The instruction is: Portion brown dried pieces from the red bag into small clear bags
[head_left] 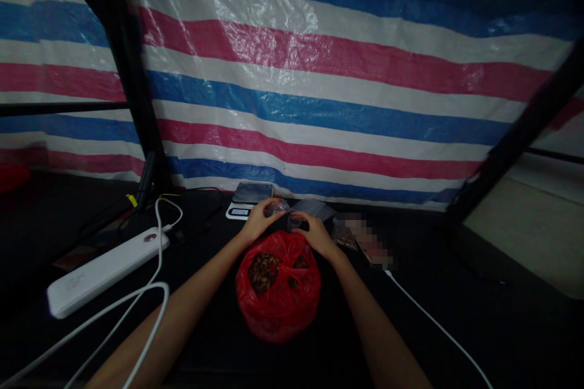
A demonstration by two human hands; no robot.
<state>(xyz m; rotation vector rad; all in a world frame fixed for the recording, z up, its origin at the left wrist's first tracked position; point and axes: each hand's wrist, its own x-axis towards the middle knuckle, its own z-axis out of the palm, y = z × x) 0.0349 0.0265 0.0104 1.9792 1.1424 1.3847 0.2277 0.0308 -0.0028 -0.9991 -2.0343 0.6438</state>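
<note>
A red plastic bag [278,298] stands open on the dark table, with brown bits showing inside it. Just beyond it my left hand [260,219] and my right hand [314,232] are both closed on a small clear plastic bag [285,211] held between them. A small digital scale [250,199] sits right behind my hands, near the striped tarpaulin.
A white power strip [103,270] with white cables [150,310] lies at the left. Another white cable [433,322] runs off to the right. A small filled packet [343,234] lies right of my hands. Black frame poles [132,91] stand against the tarpaulin wall [319,73].
</note>
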